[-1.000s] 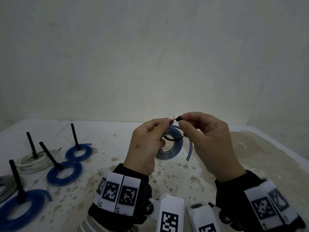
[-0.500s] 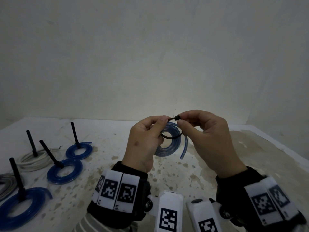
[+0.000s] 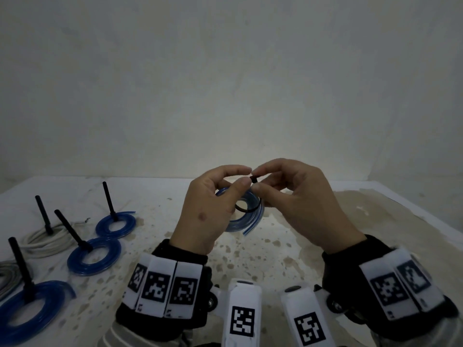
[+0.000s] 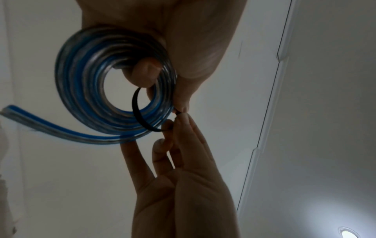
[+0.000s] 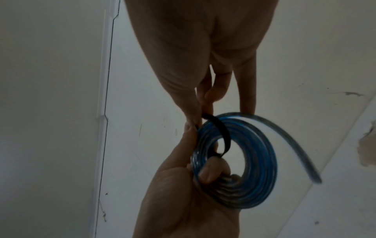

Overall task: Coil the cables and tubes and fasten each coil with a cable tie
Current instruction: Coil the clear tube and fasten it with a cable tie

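A coil of translucent blue tube (image 3: 253,216) hangs above the table between both hands. My left hand (image 3: 245,176) grips it, with one finger hooked through its centre (image 4: 144,72). A black cable tie (image 3: 246,208) runs as a loose loop round one side of the coil (image 4: 140,112). My right hand (image 3: 255,180) pinches the tie's head (image 3: 254,179) between thumb and forefinger, and the left thumb tip touches it from the other side. In the right wrist view the tie (image 5: 221,133) arches over the coil (image 5: 254,161). The tube's free end (image 5: 301,159) sticks out loose.
On the stained white table (image 3: 288,246), at left, lie several tied coils with black tie tails upright: blue ones (image 3: 115,224) (image 3: 94,256) (image 3: 27,311), a white cable (image 3: 47,240) and a grey one (image 3: 7,276). A wall stands close behind. The table's right edge (image 3: 426,216) runs diagonally.
The hands have shifted a little and the coil has turned, so its loose end now points lower and more left. The tie loop looks about the same size.
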`<act>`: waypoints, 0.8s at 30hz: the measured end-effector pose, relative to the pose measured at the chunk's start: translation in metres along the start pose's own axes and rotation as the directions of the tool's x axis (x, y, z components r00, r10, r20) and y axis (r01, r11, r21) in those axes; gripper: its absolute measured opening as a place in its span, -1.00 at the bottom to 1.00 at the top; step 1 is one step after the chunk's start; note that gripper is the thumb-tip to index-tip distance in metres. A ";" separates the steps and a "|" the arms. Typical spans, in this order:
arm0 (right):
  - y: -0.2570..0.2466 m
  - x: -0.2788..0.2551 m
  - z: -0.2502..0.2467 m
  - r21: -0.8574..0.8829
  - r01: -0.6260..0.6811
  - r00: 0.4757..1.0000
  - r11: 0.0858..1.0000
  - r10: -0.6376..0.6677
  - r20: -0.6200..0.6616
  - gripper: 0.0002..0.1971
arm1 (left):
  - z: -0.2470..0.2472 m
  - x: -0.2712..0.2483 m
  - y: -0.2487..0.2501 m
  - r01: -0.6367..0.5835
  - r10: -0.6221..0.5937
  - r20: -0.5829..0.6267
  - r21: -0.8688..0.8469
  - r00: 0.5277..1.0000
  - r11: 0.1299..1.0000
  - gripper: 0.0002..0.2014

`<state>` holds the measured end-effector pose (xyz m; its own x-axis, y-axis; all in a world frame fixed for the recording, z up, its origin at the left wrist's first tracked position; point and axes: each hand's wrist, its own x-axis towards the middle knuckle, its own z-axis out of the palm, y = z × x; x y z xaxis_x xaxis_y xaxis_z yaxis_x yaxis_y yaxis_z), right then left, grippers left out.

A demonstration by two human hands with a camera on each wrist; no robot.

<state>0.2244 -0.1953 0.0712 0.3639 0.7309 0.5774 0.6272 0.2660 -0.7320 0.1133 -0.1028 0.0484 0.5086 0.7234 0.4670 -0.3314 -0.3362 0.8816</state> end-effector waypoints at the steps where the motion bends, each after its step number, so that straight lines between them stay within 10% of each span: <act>1: 0.000 0.000 -0.001 0.039 -0.016 0.999 0.999 0.015 0.029 -0.91 | -0.001 0.000 -0.001 0.006 -0.006 -0.003 -0.014 1.000 1.000 -0.89; 24: -0.030 0.016 -0.024 -0.266 0.203 0.979 0.942 -0.190 0.074 -0.83 | 0.005 -0.003 0.019 0.164 -0.161 0.042 -0.080 0.986 0.983 -0.87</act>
<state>0.2277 -0.2069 0.1108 0.1864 0.7114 0.6776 0.8479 0.2319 -0.4767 0.1094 -0.1148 0.0642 0.5885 0.7418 0.3216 -0.3060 -0.1638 0.9378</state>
